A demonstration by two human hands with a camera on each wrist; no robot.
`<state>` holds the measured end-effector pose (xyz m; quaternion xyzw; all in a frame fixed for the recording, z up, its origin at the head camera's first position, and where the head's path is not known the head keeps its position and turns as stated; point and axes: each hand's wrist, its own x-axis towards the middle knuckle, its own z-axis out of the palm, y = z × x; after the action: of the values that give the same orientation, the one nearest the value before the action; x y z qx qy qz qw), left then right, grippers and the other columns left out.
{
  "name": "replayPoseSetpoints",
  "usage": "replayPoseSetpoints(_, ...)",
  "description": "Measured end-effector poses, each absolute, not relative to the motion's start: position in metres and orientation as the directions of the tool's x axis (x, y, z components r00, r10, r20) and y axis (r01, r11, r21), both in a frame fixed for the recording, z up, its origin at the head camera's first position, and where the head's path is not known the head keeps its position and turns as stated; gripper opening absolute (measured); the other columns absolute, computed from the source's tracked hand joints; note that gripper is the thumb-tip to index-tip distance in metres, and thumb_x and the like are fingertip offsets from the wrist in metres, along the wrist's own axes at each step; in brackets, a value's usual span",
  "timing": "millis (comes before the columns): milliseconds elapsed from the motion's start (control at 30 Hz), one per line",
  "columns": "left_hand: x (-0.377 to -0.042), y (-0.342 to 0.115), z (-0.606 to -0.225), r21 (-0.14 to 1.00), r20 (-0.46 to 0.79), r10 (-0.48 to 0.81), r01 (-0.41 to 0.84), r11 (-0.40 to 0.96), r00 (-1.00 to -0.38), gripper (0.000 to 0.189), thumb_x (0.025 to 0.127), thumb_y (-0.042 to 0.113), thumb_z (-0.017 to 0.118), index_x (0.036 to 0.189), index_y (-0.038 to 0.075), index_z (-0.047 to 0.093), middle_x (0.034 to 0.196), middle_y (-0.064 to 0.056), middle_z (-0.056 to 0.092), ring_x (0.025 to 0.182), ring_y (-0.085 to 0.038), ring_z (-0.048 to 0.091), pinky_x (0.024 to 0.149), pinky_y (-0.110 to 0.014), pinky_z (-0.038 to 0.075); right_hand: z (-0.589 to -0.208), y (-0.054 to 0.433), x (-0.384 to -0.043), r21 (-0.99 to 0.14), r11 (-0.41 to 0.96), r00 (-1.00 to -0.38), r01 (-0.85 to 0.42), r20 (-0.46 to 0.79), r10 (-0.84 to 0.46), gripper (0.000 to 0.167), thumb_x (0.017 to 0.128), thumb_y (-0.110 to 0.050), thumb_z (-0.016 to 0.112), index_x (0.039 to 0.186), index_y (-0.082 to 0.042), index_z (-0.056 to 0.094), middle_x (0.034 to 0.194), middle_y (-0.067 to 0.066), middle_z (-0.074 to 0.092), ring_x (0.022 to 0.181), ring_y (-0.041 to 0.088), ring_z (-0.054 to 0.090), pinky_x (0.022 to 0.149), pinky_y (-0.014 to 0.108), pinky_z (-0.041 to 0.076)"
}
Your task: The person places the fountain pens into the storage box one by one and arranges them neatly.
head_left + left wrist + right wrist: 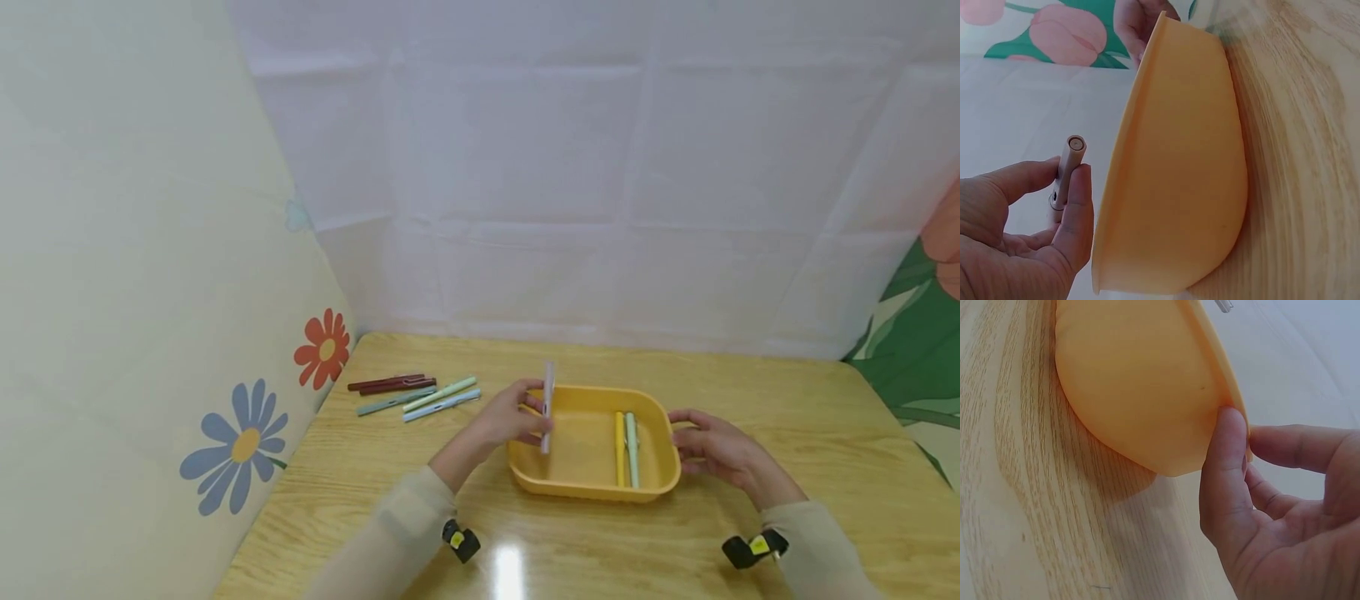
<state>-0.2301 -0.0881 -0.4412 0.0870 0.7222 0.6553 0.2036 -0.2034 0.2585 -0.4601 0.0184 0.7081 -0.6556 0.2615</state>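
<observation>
Left hand (510,414): slim pale-pink pen (547,406) is being pinched, could get dropped if it's slipping
Right hand (716,448): yellow rounded plastic tray (579,442) being gripped

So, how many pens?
8: left hand, lilac pen; yellow plastic tray, yellow pen, mint pen; wooden table, two maroon pens, teal pen, lime pen, blue pen. Overlaps may hide more.

From my feed I read a curtained-off tabletop nook: wood-grain table (810,400), creased pale sheet (525,167) hung behind, flower-printed covering (142,225) at left, leafy print (926,350) at right. Home or studio, I can't tell.
</observation>
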Motion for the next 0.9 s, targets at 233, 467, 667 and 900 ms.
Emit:
replayPoseSetpoints(233, -0.228, -0.077, -0.444, 0.981, -0.184, 0.406, -0.143, 0.130, -0.895, 0.068, 0.086, -0.012, 0.069, 0.147, -0.003, 0.040, 0.102, -0.012, 0.052, 0.075, -0.021, 0.064, 0.071, -0.042, 0.063, -0.461, 0.259, -0.204, -0.922, 0.137, -0.862, 0.363, -0.388, -0.326, 0.052, 0.100, -0.012, 0.059, 0.145, 0.004, 0.036, 0.096, 0.004, 0.067, 0.085, 0.017, 0.064, 0.073, 0.032, 0.061)
replayPoseSetpoints(467, -0.228, -0.068, -0.446, 0.975, -0.217, 0.419, -0.174, 0.140, -0.881, 0.071, 0.086, -0.012, 0.069, 0.149, -0.003, 0.039, 0.102, -0.012, 0.052, 0.076, -0.021, 0.064, 0.071, -0.042, 0.063, -0.462, 0.259, -0.204, -0.926, 0.134, -0.862, 0.354, -0.378, -0.337, 0.054, 0.100, -0.011, 0.059, 0.145, 0.006, 0.034, 0.098, 0.005, 0.066, 0.086, 0.017, 0.065, 0.074, 0.033, 0.061)
replayPoseSetpoints(667, -0.226, -0.058, -0.447, 0.974, -0.224, 0.424, -0.190, 0.121, -0.877, 0.072, 0.085, -0.016, 0.068, 0.149, -0.005, 0.037, 0.100, -0.011, 0.050, 0.076, -0.022, 0.063, 0.072, -0.044, 0.063, -0.461, 0.259, -0.205, -0.922, 0.135, -0.863, 0.362, -0.386, -0.325, 0.054, 0.100, -0.011, 0.059, 0.145, 0.006, 0.034, 0.099, 0.005, 0.065, 0.087, 0.017, 0.065, 0.075, 0.033, 0.061)
replayPoseSetpoints(900, -0.221, -0.050, -0.447, 0.971, -0.238, 0.417, -0.206, 0.122, -0.877, 0.071, 0.086, -0.015, 0.068, 0.149, -0.004, 0.039, 0.099, -0.011, 0.050, 0.077, -0.021, 0.062, 0.071, -0.044, 0.063, -0.462, 0.259, -0.204, -0.926, 0.133, -0.866, 0.354, -0.378, -0.326, 0.055, 0.101, -0.011, 0.059, 0.146, 0.007, 0.033, 0.098, 0.004, 0.066, 0.086, 0.017, 0.065, 0.073, 0.032, 0.061)
